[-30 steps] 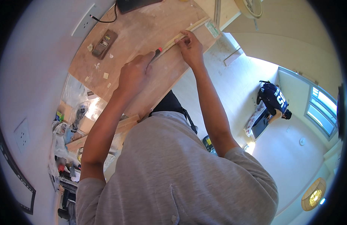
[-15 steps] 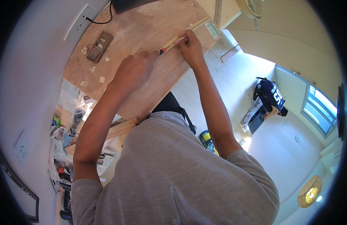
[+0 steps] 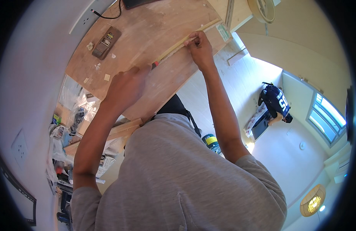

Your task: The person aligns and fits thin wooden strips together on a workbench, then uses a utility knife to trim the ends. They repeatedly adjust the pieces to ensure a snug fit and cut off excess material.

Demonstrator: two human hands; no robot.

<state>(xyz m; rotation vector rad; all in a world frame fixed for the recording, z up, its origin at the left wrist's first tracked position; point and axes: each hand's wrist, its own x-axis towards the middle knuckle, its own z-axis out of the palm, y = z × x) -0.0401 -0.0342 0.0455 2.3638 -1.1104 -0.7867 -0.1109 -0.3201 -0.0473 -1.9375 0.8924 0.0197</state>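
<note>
A thin pale wooden strip (image 3: 174, 47) lies slantwise on the worn wooden board (image 3: 147, 29). My right hand (image 3: 201, 50) is closed in a pinch at the strip's far right part, thumb and fingertips together on it. My left hand (image 3: 126, 87) is closed, back upward, over the board near the strip's lower left end. From its front pokes the red and black end of a small tool (image 3: 155, 65), right by the strip; the rest of the tool is hidden in the fist, so its kind cannot be told.
A brown wooden hand plane (image 3: 106, 43) and small wood scraps (image 3: 107, 77) lie on the board to the left. A black cable (image 3: 108, 17) runs from a wall socket. Plastic bags and tools (image 3: 72, 127) clutter the lower left. Another person (image 3: 275, 101) bends over at the far right.
My left hand and the red-ended tool have moved down and left along the strip, away from my right hand. The right hand keeps its pinch. The view has shifted slightly.
</note>
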